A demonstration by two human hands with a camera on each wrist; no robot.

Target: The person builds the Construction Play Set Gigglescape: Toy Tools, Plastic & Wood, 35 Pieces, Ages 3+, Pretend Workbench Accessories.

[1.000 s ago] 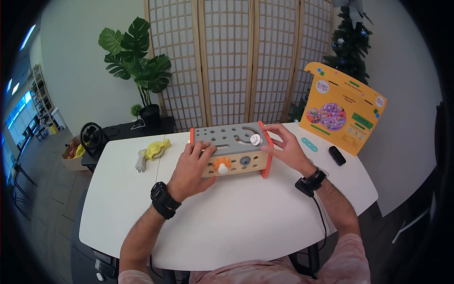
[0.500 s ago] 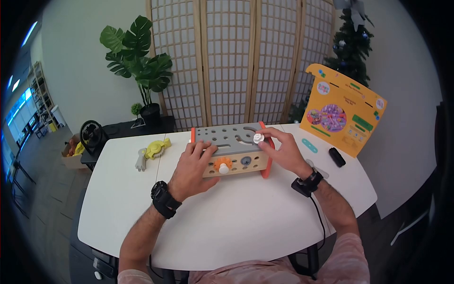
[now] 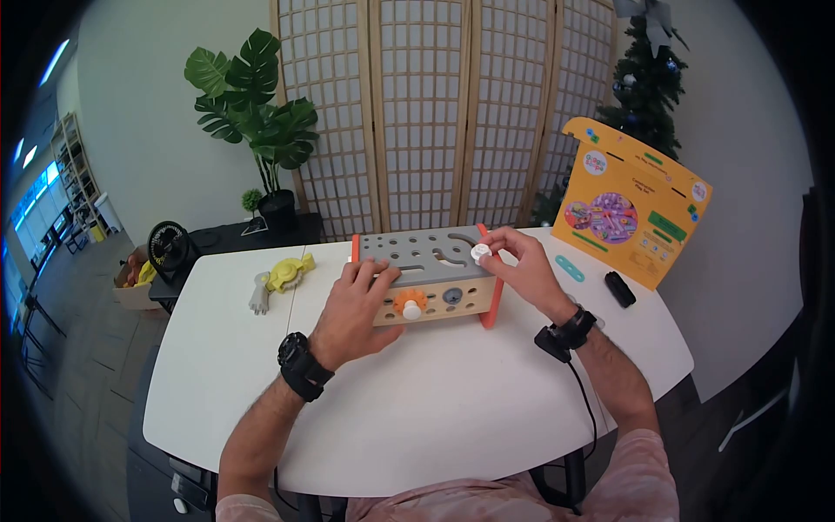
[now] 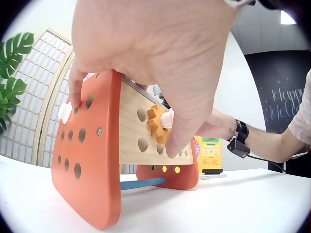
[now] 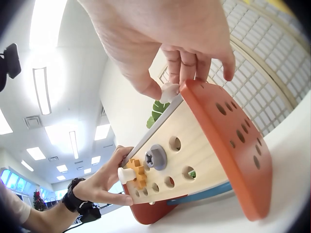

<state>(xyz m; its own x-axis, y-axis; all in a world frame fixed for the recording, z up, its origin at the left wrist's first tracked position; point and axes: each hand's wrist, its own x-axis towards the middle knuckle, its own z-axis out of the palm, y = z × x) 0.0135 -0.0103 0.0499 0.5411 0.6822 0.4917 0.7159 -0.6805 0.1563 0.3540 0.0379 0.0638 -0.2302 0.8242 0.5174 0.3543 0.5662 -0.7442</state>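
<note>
A toy workbench (image 3: pixel 409 257) with a grey holed top, wooden front and red end panels (image 5: pixel 233 141) stands on the white table. My left hand (image 3: pixel 352 304) holds its left end, fingers over the top edge and thumb (image 4: pixel 182 128) against the front. Near that thumb an orange gear (image 4: pixel 156 124) sits with a white peg (image 5: pixel 127 174) through it; a grey toy nut (image 5: pixel 156 158) is further right. With thumb and fingertips my right hand (image 3: pixel 526 270) pinches a white plastic knob (image 3: pixel 481 253) at the right end of the top, beside a curved slot.
A yellow toy piece (image 3: pixel 287 274) and a whitish one (image 3: pixel 259 296) lie to the left. On the right are a teal holed strip (image 3: pixel 570 267), a black object (image 3: pixel 620 288) and an upright yellow box (image 3: pixel 631 204). A cable (image 3: pixel 591 400) trails from my right wrist.
My right hand has gone from the right end panel onto the white knob, which has shifted slightly to the right. My left hand has stayed in place.
</note>
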